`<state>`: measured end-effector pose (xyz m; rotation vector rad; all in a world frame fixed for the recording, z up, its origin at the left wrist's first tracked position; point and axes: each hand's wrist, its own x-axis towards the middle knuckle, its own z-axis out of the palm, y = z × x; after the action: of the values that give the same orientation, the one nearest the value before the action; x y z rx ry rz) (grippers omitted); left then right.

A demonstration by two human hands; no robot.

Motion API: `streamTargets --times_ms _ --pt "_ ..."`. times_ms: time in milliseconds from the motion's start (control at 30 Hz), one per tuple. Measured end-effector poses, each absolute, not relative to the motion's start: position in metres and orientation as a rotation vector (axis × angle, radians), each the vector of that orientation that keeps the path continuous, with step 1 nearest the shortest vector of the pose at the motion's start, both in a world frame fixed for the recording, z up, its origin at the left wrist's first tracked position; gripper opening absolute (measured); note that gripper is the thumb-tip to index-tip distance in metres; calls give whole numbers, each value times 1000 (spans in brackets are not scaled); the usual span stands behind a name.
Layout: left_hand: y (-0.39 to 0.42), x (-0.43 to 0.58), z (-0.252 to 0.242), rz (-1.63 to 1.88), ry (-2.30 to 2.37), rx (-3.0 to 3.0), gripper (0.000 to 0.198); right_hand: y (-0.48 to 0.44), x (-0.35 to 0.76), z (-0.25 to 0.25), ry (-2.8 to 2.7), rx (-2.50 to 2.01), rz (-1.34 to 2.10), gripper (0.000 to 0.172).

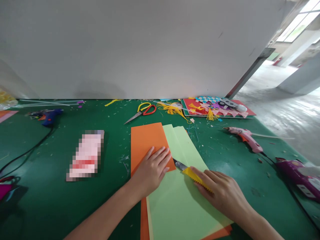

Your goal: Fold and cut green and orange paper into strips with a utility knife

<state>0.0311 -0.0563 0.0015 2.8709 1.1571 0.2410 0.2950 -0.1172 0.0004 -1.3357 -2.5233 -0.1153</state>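
An orange paper sheet (145, 140) lies on the green table (50, 200), with light green paper sheets (175, 203) lying over and beside it. My left hand (151, 171) lies flat with fingers stretched out, pressing on the orange sheet at its right edge. My right hand (222, 193) is closed round a yellow utility knife (192, 173). The knife's blade tip (178, 164) touches the paper right beside the fingertips of my left hand.
Yellow and red scissors (143, 111) and yellow tassels (172, 109) lie at the back. A colourful paper craft board (217, 107) sits back right. A pink glue gun (246, 137), a purple device (298, 176), a blue glue gun (48, 116) and a pink blurred packet (86, 155) lie around.
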Motion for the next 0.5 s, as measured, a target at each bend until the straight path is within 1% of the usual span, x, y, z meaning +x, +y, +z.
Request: streamTargets --times_ms 500 --pt "-57 30 0 335 1144 2842 45 -114 289 9 -2520 -1411 -130 37"
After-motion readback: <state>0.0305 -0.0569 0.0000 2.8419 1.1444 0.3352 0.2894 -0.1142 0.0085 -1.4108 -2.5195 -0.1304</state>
